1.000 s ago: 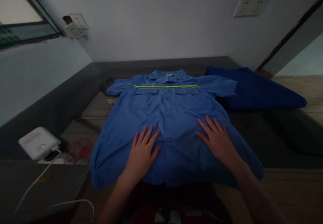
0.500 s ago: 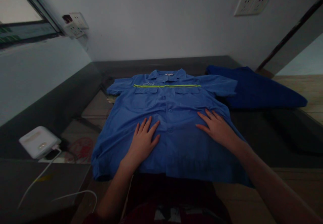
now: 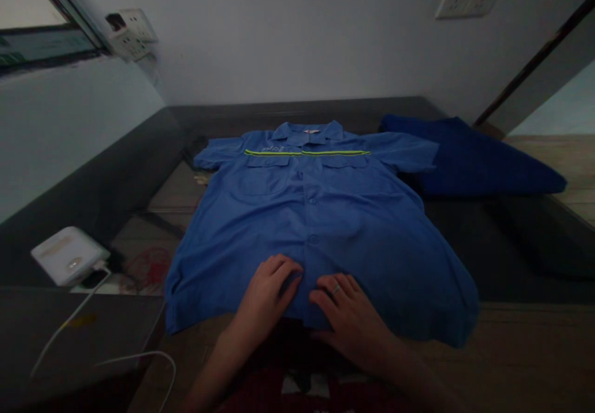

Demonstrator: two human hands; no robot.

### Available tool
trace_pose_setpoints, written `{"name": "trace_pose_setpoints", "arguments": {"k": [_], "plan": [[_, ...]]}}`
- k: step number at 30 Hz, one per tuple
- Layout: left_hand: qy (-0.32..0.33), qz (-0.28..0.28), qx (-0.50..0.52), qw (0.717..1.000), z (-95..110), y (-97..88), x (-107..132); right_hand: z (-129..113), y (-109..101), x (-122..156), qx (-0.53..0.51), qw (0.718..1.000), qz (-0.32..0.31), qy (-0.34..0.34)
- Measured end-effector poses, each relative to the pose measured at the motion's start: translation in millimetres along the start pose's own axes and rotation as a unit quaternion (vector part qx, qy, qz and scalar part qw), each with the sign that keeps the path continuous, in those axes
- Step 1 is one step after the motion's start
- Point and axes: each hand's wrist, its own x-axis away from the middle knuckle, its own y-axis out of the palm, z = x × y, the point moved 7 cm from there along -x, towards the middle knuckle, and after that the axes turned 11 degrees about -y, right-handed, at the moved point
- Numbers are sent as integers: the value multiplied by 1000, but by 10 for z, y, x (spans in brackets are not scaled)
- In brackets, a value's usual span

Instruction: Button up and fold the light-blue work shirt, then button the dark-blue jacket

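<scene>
Low in the frame, both hands rest at the near hem of the blue shirt [image 3: 320,214]: left hand [image 3: 267,292] with fingers curled down onto the cloth, right hand [image 3: 346,314] with fingers loosely apart, pressing the hem, a ring on one. The shirt lies flat at mid-frame on the dark surface [image 3: 511,258], front up, long axis running away, collar at the far end. Middle left, a white device [image 3: 67,255] with a cable. Upper right, a dark blue garment [image 3: 478,162].
</scene>
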Motion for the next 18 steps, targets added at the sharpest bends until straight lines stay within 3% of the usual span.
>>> {"name": "trace_pose_setpoints", "arguments": {"k": [4,13,18], "plan": [[6,-9,-5,1000,12,10,-29,110,-15,-9,-56,998,-20,9],[9,14,-11,1000,59,-7,-190,309,-239,-14,-189,975,112,39],[22,30,13,999,83,-39,-195,404,-224,-35,-263,956,100,87]]}}
